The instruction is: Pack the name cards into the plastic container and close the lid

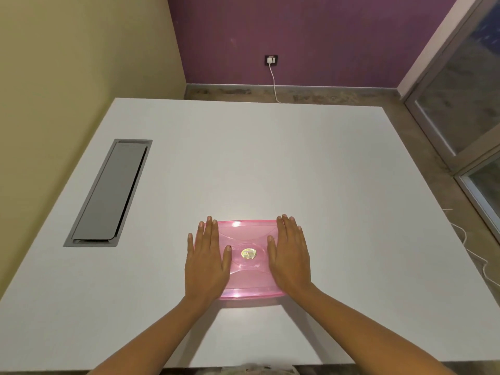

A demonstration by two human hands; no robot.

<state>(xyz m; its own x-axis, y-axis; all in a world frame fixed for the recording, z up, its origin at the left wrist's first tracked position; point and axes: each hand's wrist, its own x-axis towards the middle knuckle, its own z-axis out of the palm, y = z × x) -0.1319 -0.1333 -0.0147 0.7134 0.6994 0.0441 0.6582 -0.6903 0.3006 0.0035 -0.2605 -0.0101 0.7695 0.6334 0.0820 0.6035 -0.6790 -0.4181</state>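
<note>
A pink see-through plastic container point(248, 269) lies on the white table point(270, 163) near its front edge, with its lid on top. A round gold sticker point(249, 253) sits at the lid's middle. My left hand point(207, 262) lies flat, palm down, over the lid's left side. My right hand point(290, 259) lies flat over the right side. Fingers of both hands are stretched out and slightly spread, pointing away from me. No name cards show; the container's inside cannot be made out through the lid.
A grey cable hatch point(108, 193) is set into the table at the left. A wall socket with a white charger point(271, 60) and its cable is on the purple wall beyond. A glass door point(465, 109) stands at the right, with white cable on the floor.
</note>
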